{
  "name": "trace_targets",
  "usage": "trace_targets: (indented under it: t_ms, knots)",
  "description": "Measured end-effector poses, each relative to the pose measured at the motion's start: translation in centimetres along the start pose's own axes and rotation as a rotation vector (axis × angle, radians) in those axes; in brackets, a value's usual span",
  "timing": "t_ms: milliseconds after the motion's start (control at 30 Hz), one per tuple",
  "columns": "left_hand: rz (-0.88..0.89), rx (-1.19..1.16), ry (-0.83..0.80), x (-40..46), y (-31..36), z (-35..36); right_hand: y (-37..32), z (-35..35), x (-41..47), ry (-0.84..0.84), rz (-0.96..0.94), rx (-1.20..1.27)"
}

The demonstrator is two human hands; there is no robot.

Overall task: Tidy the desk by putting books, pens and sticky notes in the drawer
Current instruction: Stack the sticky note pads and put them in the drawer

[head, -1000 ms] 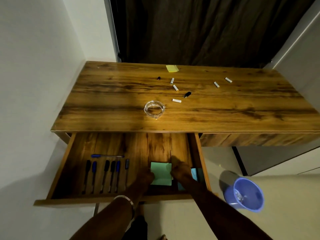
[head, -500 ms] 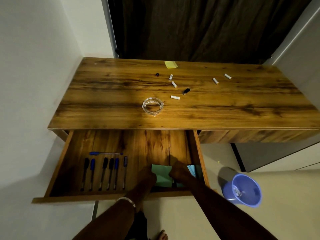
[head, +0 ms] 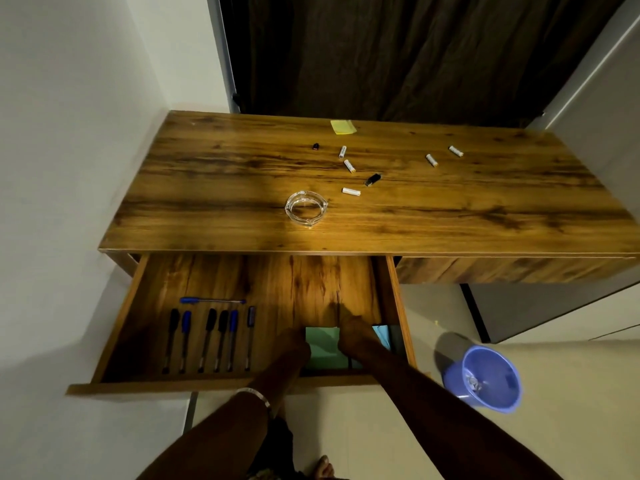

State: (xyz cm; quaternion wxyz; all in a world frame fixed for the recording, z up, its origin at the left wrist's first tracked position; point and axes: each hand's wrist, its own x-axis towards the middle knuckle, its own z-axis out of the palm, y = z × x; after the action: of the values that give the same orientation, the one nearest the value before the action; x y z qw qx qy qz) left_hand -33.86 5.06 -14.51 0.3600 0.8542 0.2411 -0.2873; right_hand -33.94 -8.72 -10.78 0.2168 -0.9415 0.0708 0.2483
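We are reaching both hands into the open drawer point(head: 117, 327), which is sticking out under the desk point(head: 207, 202). Our left hand point(head: 292, 344) and right hand point(head: 353, 336) are lying on either side of a pad of sticky notes point(head: 323, 349), their fingers touching its edges. A second pad point(head: 382, 336) is lying just right of the right fingers. Pens point(head: 207, 339) are lying in a row well left of the left fingers. Far beyond the fingertips, a dish point(head: 306, 207), batteries point(head: 349, 166) and another pad point(head: 343, 127) are sitting on the desk.
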Motion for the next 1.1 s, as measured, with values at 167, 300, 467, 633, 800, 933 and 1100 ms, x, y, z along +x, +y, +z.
trace_targets:
  t_ms: [167, 300, 467, 633, 800, 933, 1100]
  knots:
    - [0.026, -0.048, 0.002, -0.1, 0.1, 0.1, 0.0, 0.3, -0.3, -0.015, -0.037, -0.197]
    - [0.051, -0.006, -0.056, -0.3, 0.0, -0.4, 0.1, 0.4, -0.2, -0.005, -0.048, -0.207]
    - [0.075, 0.028, -0.061, -0.1, -0.1, -0.4, 0.2, 0.2, -0.2, -0.032, -0.057, -0.16]
    - [0.105, -0.009, -0.023, -0.7, 0.5, -1.0, 0.1, -1.0, -0.7, 0.008, -0.08, -0.117]
    - [0.329, 0.019, 0.019, -0.7, 2.4, -3.4, -0.3, -4.2, 0.1, 0.098, -0.08, -0.075]
    - [0.44, 0.009, 0.047, -1.4, 6.0, -6.1, -0.8, -8.4, 0.9, 0.162, -0.07, -0.171]
    - [0.589, 0.011, 0.133, -0.2, 11.7, -10.3, -2.7, -14.0, 3.0, 0.25, -0.088, -0.15]
